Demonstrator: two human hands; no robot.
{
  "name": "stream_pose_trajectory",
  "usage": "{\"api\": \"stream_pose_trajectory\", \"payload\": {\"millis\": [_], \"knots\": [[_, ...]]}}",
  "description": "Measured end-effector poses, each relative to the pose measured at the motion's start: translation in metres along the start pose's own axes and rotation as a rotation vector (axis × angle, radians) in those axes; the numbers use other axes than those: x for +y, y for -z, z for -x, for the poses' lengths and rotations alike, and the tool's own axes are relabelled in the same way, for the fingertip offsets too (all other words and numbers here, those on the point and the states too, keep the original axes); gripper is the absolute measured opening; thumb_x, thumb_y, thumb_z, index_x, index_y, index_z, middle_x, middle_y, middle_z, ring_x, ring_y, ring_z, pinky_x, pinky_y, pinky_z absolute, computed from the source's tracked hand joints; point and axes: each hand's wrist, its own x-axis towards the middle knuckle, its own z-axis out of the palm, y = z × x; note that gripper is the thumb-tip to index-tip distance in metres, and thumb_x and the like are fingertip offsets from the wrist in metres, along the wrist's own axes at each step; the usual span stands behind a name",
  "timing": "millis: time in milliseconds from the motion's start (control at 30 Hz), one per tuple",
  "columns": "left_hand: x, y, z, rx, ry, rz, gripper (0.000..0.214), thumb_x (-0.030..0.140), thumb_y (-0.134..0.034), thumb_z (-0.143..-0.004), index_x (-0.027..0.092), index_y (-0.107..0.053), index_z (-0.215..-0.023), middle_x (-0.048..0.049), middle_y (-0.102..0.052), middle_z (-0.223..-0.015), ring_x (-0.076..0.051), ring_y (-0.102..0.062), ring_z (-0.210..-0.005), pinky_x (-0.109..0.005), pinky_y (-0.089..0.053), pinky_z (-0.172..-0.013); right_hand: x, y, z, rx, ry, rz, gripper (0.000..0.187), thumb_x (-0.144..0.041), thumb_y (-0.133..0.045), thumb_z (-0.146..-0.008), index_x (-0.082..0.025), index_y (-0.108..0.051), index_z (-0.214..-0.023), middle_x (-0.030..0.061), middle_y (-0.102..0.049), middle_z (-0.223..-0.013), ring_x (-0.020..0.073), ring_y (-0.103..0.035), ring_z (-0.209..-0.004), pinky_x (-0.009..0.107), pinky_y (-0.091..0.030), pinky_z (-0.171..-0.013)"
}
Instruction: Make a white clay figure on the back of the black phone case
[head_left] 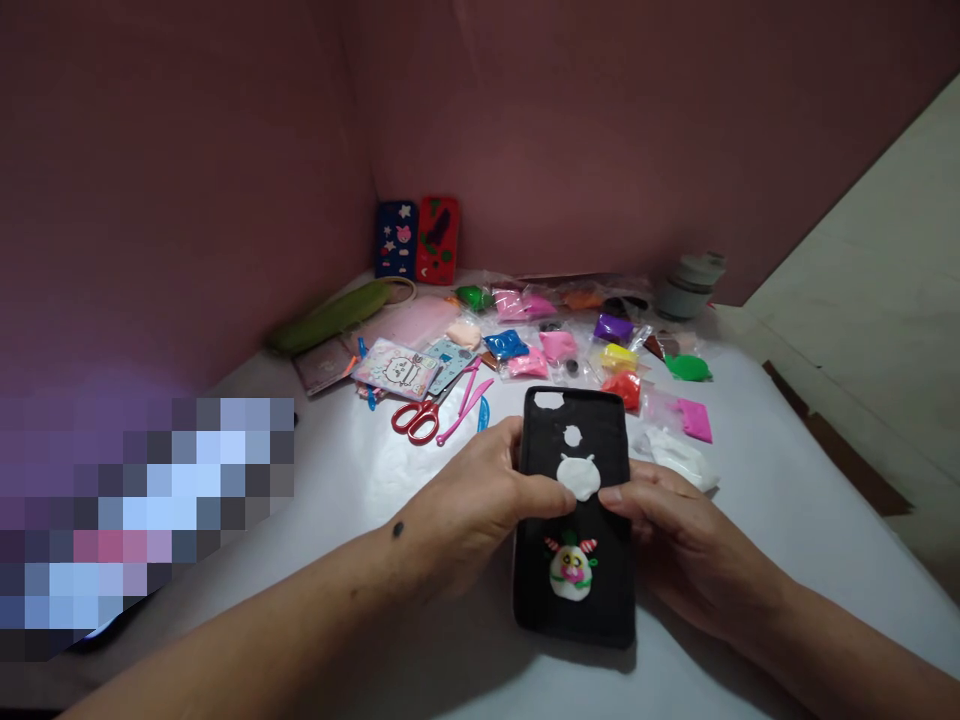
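A black phone case point(536, 560) is held up between both hands, its flat side facing me. My left hand point(487, 485) grips its left edge, with the thumb on the lower rim of a white clay shape point(577, 476). That shape is rounded with two small points on top. From the right edge my right hand point(675, 520) wraps the case, its thumb tip by the shape's lower right. Lower on the case sits a clay figure point(571, 572) with a white body, striped horns, and pink and green parts. The fingers behind the case are hidden.
Red-handled scissors point(416, 422), pink clay tools point(466, 408) and illustrated cards point(397, 368) lie beyond my left hand. Several bagged clay pieces, including a blue one point(507, 344), spread across the back. Two decorated cases, blue point(396, 240) and red point(438, 240), lean on the wall. A pixelated screen point(150, 520) stands left.
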Motion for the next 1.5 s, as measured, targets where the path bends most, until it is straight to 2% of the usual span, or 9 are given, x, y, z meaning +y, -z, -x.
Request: {"api": "stream_pose_trajectory", "payload": {"millis": [167, 400, 633, 800, 1100, 1400, 1500], "knots": [[-0.004, -0.002, -0.002, -0.007, 0.005, 0.004, 0.031, 0.007, -0.066, -0.062, 0.012, -0.058, -0.092, -0.0017, -0.062, -0.079, -0.012, -0.055, -0.069, -0.023, -0.043, -0.063, 0.004, -0.003, 0.001, 0.0, -0.004, 0.033, 0.013, -0.013, -0.063, -0.076, -0.016, -0.073, -0.084, 0.0038, -0.071, -0.074, 0.0151, -0.063, -0.071, 0.027, -0.049, -0.071], [-0.007, -0.003, -0.003, 0.091, 0.014, -0.075, 0.029, 0.007, -0.063, -0.062, 0.014, -0.056, -0.089, 0.0021, -0.059, -0.073, -0.01, -0.054, -0.065, -0.021, -0.042, -0.057, 0.008, -0.003, 0.002, 0.012, -0.013, 0.07, 0.018, -0.014, -0.06, -0.079, -0.017, -0.073, -0.091, 0.0041, -0.073, -0.077, 0.017, -0.065, -0.072, 0.031, -0.047, -0.074], [-0.009, -0.002, -0.002, 0.096, 0.023, -0.086, 0.032, 0.007, -0.062, -0.062, 0.015, -0.056, -0.093, 0.0012, -0.06, -0.076, -0.011, -0.055, -0.066, -0.023, -0.043, -0.059, 0.007, -0.001, 0.001, 0.002, -0.007, 0.074, 0.016, -0.013, -0.062, -0.078, -0.016, -0.073, -0.088, 0.0044, -0.073, -0.077, 0.0159, -0.065, -0.071, 0.03, -0.047, -0.074], [-0.007, -0.001, -0.001, -0.001, 0.041, 0.021, 0.035, 0.004, -0.06, -0.062, 0.012, -0.055, -0.095, -0.0028, -0.061, -0.081, -0.014, -0.056, -0.072, -0.026, -0.043, -0.067, 0.006, -0.001, 0.0, 0.008, -0.016, 0.028, 0.01, -0.013, -0.063, -0.075, -0.015, -0.072, -0.079, 0.0037, -0.071, -0.072, 0.0141, -0.062, -0.066, 0.027, -0.048, -0.067], [-0.012, -0.002, -0.001, 0.071, 0.049, -0.008, 0.035, 0.007, -0.059, -0.062, 0.013, -0.052, -0.096, -0.0036, -0.061, -0.084, -0.015, -0.055, -0.073, -0.029, -0.042, -0.067, 0.005, -0.003, 0.001, 0.07, -0.043, 0.067, 0.008, -0.016, -0.065, -0.072, -0.016, -0.07, -0.078, 0.0044, -0.07, -0.072, 0.0165, -0.061, -0.067, 0.03, -0.046, -0.069], [-0.009, -0.002, 0.0, 0.021, 0.035, 0.018, 0.035, 0.007, -0.061, -0.062, 0.013, -0.054, -0.096, -0.0037, -0.062, -0.083, -0.015, -0.056, -0.073, -0.028, -0.042, -0.069, 0.005, -0.004, 0.0, 0.068, -0.044, 0.044, 0.007, -0.016, -0.066, -0.07, -0.016, -0.07, -0.076, 0.0042, -0.069, -0.073, 0.0177, -0.061, -0.069, 0.031, -0.047, -0.07], [-0.012, -0.002, 0.0, 0.04, 0.034, -0.013, 0.034, 0.007, -0.061, -0.063, 0.013, -0.054, -0.095, -0.0033, -0.061, -0.082, -0.015, -0.056, -0.072, -0.028, -0.042, -0.067, 0.005, -0.004, 0.001, 0.076, -0.048, 0.058, 0.007, -0.016, -0.065, -0.071, -0.016, -0.07, -0.075, 0.0045, -0.069, -0.073, 0.0178, -0.061, -0.068, 0.031, -0.047, -0.069]]}}
